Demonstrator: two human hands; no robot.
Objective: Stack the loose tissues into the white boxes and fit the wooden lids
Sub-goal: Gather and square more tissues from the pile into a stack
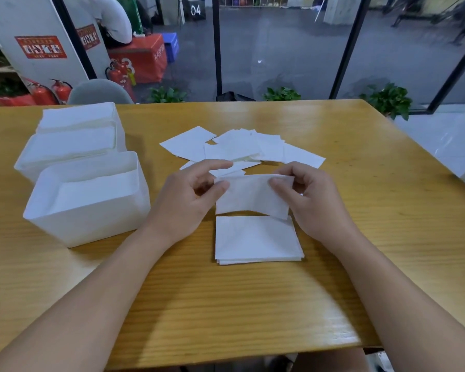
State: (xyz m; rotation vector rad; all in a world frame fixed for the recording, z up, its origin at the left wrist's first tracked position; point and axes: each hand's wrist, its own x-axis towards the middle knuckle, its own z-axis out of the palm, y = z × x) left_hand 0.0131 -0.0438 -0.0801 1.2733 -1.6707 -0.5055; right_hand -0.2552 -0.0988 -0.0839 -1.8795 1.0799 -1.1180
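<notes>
On the wooden table (360, 210), just beyond a small squared-up stack of tissues (258, 240), both hands hold one tissue (253, 196) up off the surface. At that stack's far left corner, the left hand (188, 200) pinches the sheet's upper left corner between thumb and curled fingers, with the index finger reaching out above it. At the stack's far right corner, the right hand (314, 197) pinches the sheet's upper right corner the same way, thumb in front and fingers curled behind. The held tissue hangs between the two hands with its lower edge just above the stack's far edge; whether it touches the stack cannot be told. Farther from the person than the stack, a loose spread of tissues (242, 149) lies scattered and overlapping on the table. To the left of the stack stands the nearest white box (89, 210), open at the top, with tissues lying low inside it. Beyond that box, farther left and away from the stack, stand two more white boxes, the middle box (67, 149) and the far box (78, 116), both filled with tissues close to their rims. Past the table's far edge, well beyond the stack, are a grey chair back (100, 92), red fire extinguishers (51, 92) and potted green plants (389, 100).
</notes>
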